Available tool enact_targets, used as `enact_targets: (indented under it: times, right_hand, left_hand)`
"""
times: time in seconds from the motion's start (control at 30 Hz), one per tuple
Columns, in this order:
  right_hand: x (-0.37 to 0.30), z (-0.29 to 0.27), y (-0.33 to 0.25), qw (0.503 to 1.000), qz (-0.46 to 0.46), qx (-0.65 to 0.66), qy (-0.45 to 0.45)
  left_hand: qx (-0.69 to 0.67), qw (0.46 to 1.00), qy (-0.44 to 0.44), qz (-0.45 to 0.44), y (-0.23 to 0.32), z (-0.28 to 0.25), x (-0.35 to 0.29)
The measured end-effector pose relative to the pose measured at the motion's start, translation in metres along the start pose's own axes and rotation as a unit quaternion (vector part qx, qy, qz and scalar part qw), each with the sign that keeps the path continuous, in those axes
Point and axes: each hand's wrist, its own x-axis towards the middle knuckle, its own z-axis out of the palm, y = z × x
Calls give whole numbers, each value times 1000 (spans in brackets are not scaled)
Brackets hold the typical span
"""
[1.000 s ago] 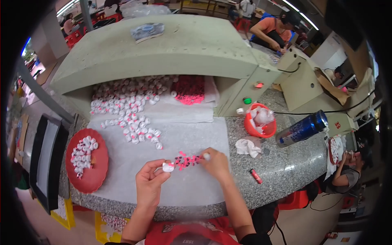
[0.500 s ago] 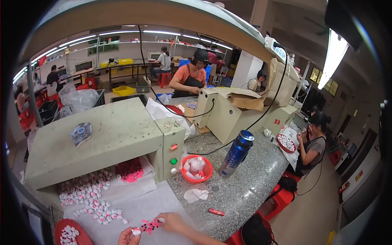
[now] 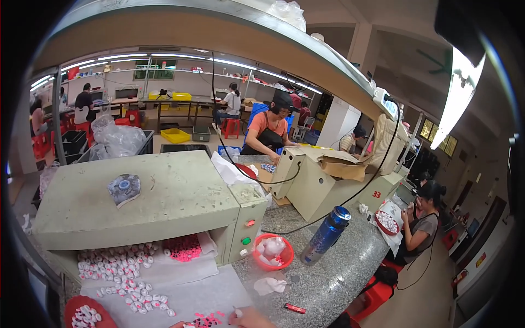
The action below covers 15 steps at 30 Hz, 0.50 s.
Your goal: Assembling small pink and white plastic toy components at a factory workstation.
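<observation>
At the lower edge my right hand (image 3: 256, 317) pinches a small white piece (image 3: 238, 313) between its fingertips. Only the fingertips of my left hand (image 3: 178, 324) show, closed at a small white-and-pink piece (image 3: 189, 325); the picture's edge cuts off the rest. Between the hands lies a scatter of small pink and dark pieces (image 3: 209, 318) on white paper (image 3: 213, 290). Many rounded white pieces with pink marks (image 3: 136, 295) are spread on the paper to the left. A red bowl (image 3: 106, 321) at the lower left holds more of them.
A pale green machine (image 3: 142, 202) with a low opening stands ahead, over white and pink pieces. To the right are an orange-red basket (image 3: 290, 257), a crumpled white cloth (image 3: 269, 285), a blue bottle (image 3: 327, 235) and a small red tube (image 3: 295, 308). Several people work at benches beyond.
The view has tilted up, so table and hands sit lower in the picture. My hands are now mostly cut off by the lower edge.
</observation>
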Motion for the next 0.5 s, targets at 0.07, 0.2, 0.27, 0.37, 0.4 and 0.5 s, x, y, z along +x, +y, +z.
enact_targets:
  times: [0.07,0.2,0.27,0.37,0.4,0.5]
  right_hand:
    - [-9,3,-9,982,17,-174,68]
    - [-4,8,-3,953,-48,-278,113]
    - [2,7,9,956,-85,-251,128]
    - [-17,5,-26,966,-168,-120,158]
    - [-39,6,-58,975,-152,-58,152]
    - [-69,12,-101,964,-178,161,118]
  left_hand:
    - [-5,1000,-5,6,1,0,5]
    - [-14,1000,-10,11,5,-1,3]
    - [-24,1000,-2,12,12,1,2]
    - [-161,987,19,15,-11,3,13]
    - [-151,988,12,21,-6,7,9]
    - [-133,990,-41,31,23,30,10]
